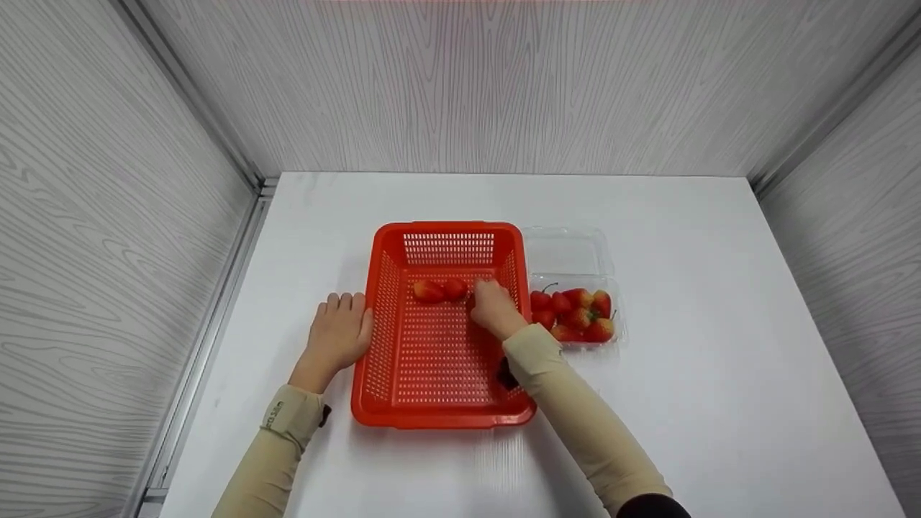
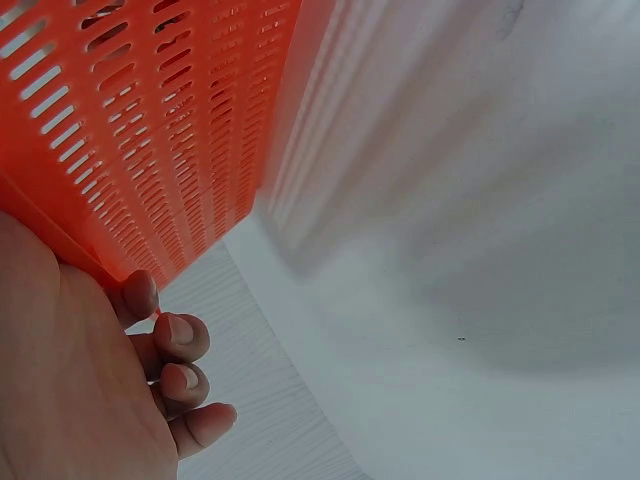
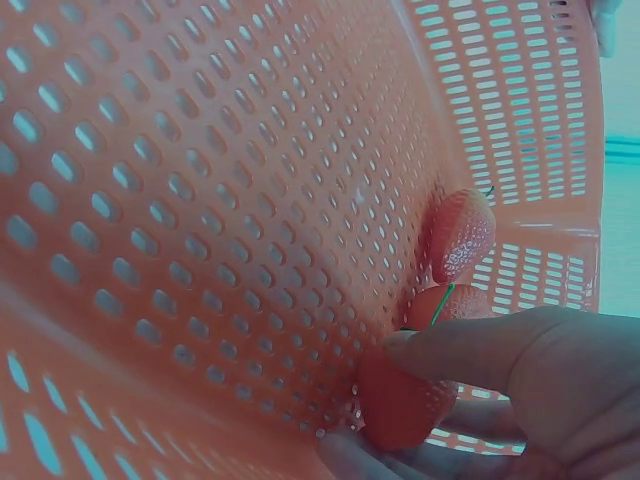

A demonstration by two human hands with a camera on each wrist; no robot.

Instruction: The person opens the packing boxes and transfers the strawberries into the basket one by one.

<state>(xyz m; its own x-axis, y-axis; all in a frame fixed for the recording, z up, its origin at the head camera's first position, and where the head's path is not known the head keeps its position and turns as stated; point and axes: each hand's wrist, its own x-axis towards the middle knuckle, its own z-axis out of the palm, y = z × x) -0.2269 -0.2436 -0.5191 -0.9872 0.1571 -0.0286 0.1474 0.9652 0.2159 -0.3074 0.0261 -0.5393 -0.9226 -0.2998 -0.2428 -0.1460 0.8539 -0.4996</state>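
A red plastic basket (image 1: 432,417) with slotted walls stands on the white table. Against its left rim rests my left hand (image 1: 339,332), with its fingers beyond the outer wall and only loosely bent. Inside the basket, my right hand (image 1: 496,306) pinches a strawberry (image 3: 400,400) between thumb and fingers, low over the slotted floor. Two more strawberries lie just left of it, one of them yellowish red (image 1: 428,291) and the other a deeper red (image 1: 455,289). In the right wrist view the thumb partly covers the held strawberry's top, by a green stem.
Right of the basket sits a clear plastic clamshell box (image 1: 620,338), its lid (image 1: 568,252) folded back. Several strawberries (image 1: 579,316) fill its lower half, some with stems. Wood-grain panels (image 1: 460,86) wall the table (image 1: 719,360) at the back and both sides.
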